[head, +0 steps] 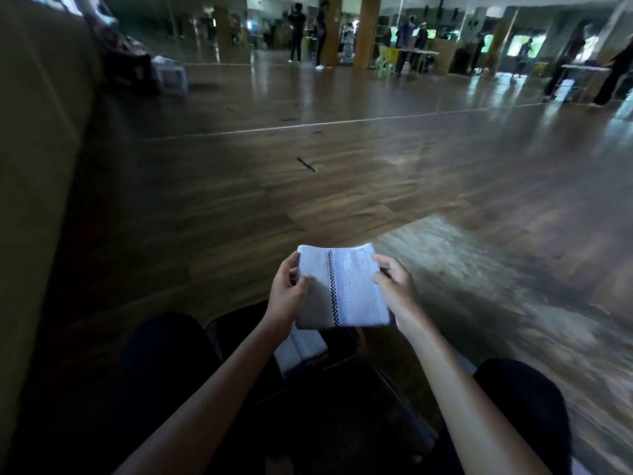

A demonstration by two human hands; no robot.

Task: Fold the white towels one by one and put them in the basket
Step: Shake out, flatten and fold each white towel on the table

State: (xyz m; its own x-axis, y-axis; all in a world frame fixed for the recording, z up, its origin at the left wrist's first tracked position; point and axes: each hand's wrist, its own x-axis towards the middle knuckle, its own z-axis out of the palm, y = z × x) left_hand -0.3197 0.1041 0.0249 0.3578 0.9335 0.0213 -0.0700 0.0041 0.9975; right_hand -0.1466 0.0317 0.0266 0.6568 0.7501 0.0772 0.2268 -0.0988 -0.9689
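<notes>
A small folded white towel (342, 286) with a black checkered stripe down its middle is held up in front of me, above my knees. My left hand (286, 293) grips its left edge, thumb on top. My right hand (394, 286) pinches its right edge. Below it, between my knees, another white towel (299, 349) lies in a dark container (356, 341) whose shape is hard to make out in the dim light.
I sit with dark-clad knees (161, 344) low in view. A tall olive panel (37, 166) rises at the left. The wooden floor (376, 166) stretches ahead. Several people (296, 32) and tables (416, 54) stand far at the back.
</notes>
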